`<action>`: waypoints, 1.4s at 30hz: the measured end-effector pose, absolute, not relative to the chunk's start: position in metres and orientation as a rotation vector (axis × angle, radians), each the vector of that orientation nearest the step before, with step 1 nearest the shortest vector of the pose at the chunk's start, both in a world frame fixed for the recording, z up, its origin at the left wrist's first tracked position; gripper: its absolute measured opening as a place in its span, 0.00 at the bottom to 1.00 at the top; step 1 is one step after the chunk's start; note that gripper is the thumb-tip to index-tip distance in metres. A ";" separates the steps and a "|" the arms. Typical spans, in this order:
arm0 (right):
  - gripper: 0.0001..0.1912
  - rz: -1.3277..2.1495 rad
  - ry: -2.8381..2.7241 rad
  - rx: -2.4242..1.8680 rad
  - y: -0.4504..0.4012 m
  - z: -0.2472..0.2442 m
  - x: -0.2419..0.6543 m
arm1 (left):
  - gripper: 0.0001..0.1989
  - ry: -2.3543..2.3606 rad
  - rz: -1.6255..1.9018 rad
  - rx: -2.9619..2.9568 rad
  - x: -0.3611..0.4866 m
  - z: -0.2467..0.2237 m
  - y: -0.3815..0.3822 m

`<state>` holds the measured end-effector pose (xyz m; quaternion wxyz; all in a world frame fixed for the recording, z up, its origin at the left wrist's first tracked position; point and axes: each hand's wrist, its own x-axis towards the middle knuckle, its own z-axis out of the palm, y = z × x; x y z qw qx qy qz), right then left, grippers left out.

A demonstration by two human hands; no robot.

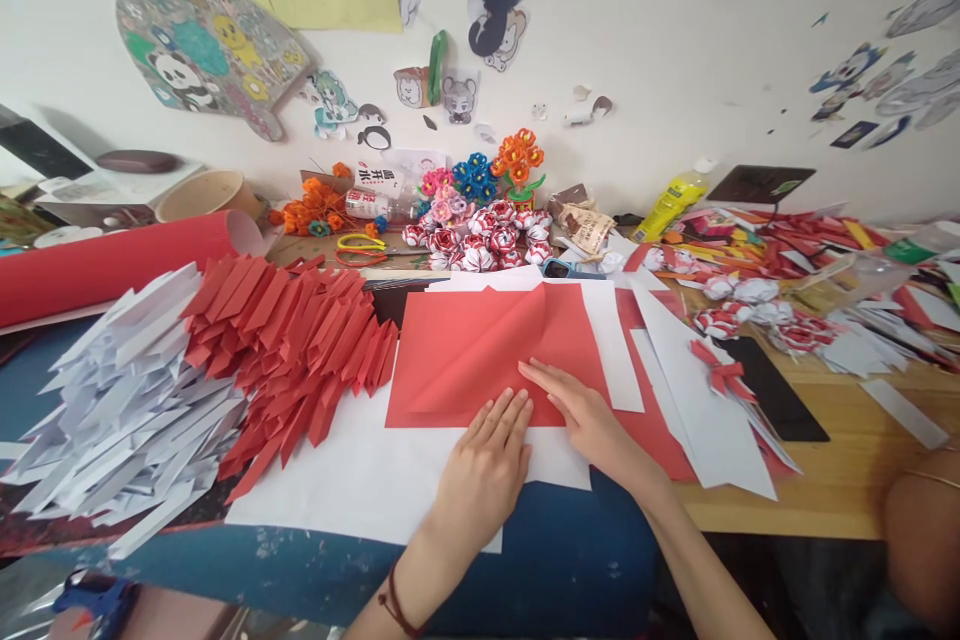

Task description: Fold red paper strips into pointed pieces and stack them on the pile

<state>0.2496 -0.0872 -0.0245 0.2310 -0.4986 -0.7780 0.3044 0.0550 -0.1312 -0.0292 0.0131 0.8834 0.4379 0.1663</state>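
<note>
A red paper sheet (457, 350), with a diagonal raised crease across it, lies on white sheets (337, 470) in front of me. My left hand (491, 450) rests flat on its lower edge, fingers stretched out. Just to the right, my right hand (574, 405) lies on the same sheet with its fingers extended, fingertips close to those of my left hand. Neither hand grips anything. Folded red strips (292, 350) are heaped left of the sheet, beside a pile of folded white strips (142, 410).
Paper flowers (487, 240) and scissors (360, 248) stand and lie behind the sheet. A yellow bottle (675, 200) leans at the back right, near paper scraps. A red roll (120, 265) lies left; a blue glue gun (94, 605) is at lower left. A person's arm (922, 540) shows at right.
</note>
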 end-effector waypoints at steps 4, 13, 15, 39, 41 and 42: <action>0.30 0.829 -2.151 -1.360 -0.087 -0.025 0.250 | 0.24 1.363 0.508 2.769 0.055 -0.030 -0.131; 0.30 0.818 -2.159 -1.371 -0.087 -0.025 0.250 | 0.24 1.360 0.514 2.769 0.054 -0.029 -0.131; 0.29 0.806 -2.151 -1.368 -0.087 -0.025 0.249 | 0.24 1.360 0.513 2.762 0.054 -0.029 -0.131; 0.21 0.634 -2.076 -1.413 -0.089 -0.038 0.239 | 0.25 1.797 0.651 2.594 0.014 -0.037 -0.143; 0.21 0.620 -2.082 -1.415 -0.089 -0.041 0.240 | 0.24 1.832 0.656 2.584 0.008 -0.039 -0.143; 0.21 0.615 -2.082 -1.415 -0.089 -0.042 0.240 | 0.24 1.838 0.656 2.583 0.006 -0.039 -0.143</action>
